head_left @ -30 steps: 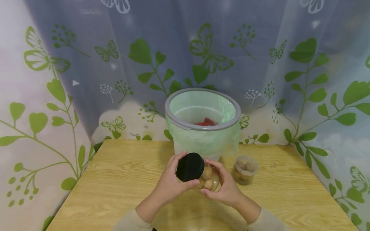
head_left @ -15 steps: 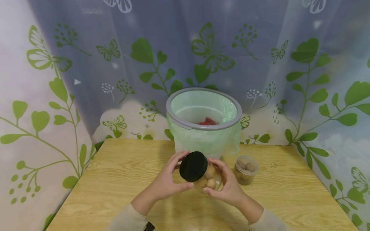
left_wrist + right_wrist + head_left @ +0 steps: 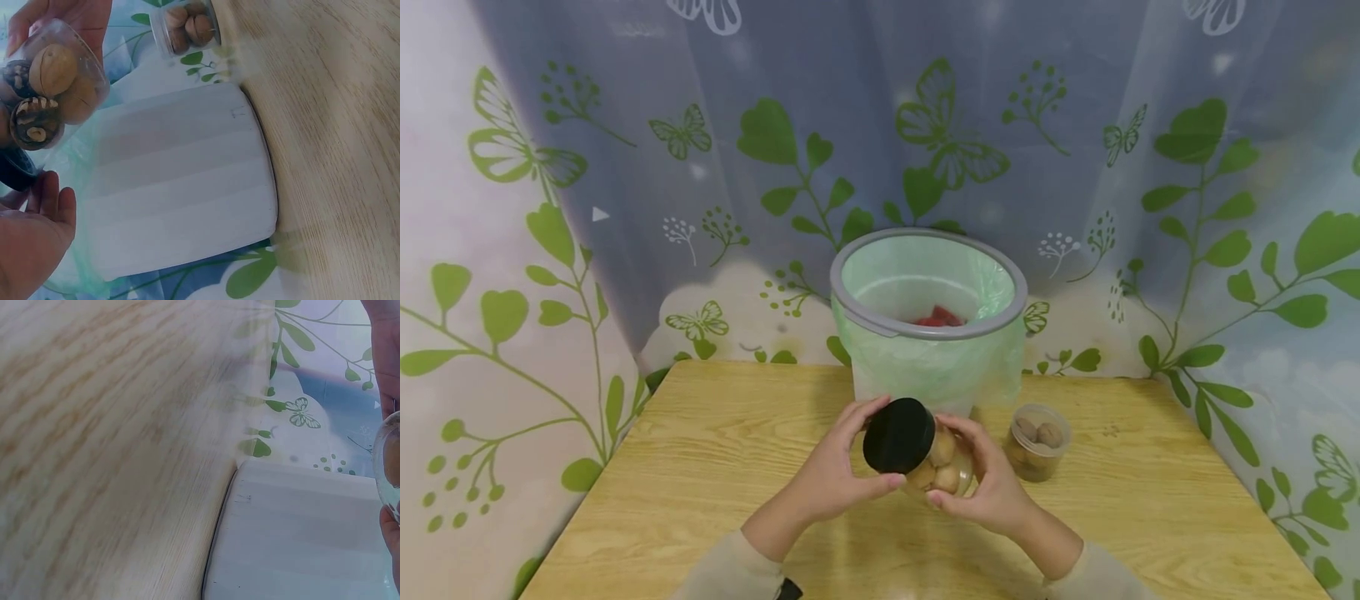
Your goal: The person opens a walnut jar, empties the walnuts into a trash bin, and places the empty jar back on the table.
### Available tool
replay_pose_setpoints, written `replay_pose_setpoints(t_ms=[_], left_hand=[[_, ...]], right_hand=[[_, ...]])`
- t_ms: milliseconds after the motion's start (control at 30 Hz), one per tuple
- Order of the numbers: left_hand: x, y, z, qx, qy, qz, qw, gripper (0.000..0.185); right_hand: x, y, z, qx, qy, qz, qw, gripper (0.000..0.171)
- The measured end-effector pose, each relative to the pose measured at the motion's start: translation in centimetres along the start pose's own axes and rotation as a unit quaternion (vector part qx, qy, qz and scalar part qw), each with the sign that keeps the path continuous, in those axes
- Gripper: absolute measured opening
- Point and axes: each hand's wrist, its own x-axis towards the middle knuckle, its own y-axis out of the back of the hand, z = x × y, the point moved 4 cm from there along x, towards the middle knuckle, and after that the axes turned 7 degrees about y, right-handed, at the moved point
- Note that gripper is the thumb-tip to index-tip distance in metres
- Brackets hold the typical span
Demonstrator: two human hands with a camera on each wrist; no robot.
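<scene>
A clear jar (image 3: 945, 465) with a black lid (image 3: 898, 436) is held tilted above the table, its lid toward the left. Whole walnuts (image 3: 54, 69) show through its wall, along with a few dark-patterned ones. My left hand (image 3: 831, 471) grips the lid, thumb on the near side and fingers on the far side. Around the jar's body, my right hand (image 3: 988, 483) curls its fingers and thumb. Only the jar's end appears at the edge of the right wrist view. Just right of my right hand stands a small clear tub (image 3: 1037, 461) of walnuts.
Behind the hands, a white bin (image 3: 887, 392) with a grey rim (image 3: 925, 331) and green liner bag (image 3: 955, 367) stands on the wooden table (image 3: 700, 467). Something red (image 3: 942, 317) lies inside it. A leaf-patterned curtain (image 3: 820, 67) hangs behind the table.
Both hands and the jar have shifted slightly to the right in view. My left hand's thumb and fingers have spread a little around the lid. The tub and bin stay put.
</scene>
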Motion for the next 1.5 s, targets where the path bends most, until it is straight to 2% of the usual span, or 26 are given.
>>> replay_pose_setpoints(t_ms=[300, 700, 900, 1067, 1167, 1333, 1500], left_hand=[[-0.2, -0.4, 0.3, 0.02, 0.059, 0.033, 0.9975, 0.089], [-0.3, -1.1, 0.5, 0.042, 0.119, 0.091, 0.9878, 0.087], [-0.3, -1.2, 0.8, 0.039, 0.139, 0.107, 0.9838, 0.087], [-0.2, -1.1, 0.7, 0.037, 0.139, 0.093, 0.9852, 0.092], [-0.1, -0.9, 0.3, 0.027, 0.127, 0.077, 0.9885, 0.096], [0.1, -0.1, -0.2, -0.005, 0.071, 0.034, 0.9969, 0.099], [0.6, 0.6, -0.4, -0.009, 0.015, -0.02, 0.9996, 0.102]], right_hand=[[0.1, 0.0, 0.0, 0.0, -0.004, 0.001, 1.0, 0.087], [0.2, 0.0, 0.2, -0.002, 0.018, -0.01, 1.0, 0.087], [0.3, 0.1, 0.3, -0.013, 0.017, -0.006, 1.0, 0.09], [0.3, 0.3, 0.2, -0.018, 0.002, -0.001, 1.0, 0.088], [0.3, 0.4, 0.3, -0.017, -0.006, 0.002, 1.0, 0.088], [0.1, 0.6, 0.5, -0.015, -0.022, 0.007, 1.0, 0.086], [0.0, 0.7, 0.5, -0.01, -0.036, 0.004, 0.999, 0.086]])
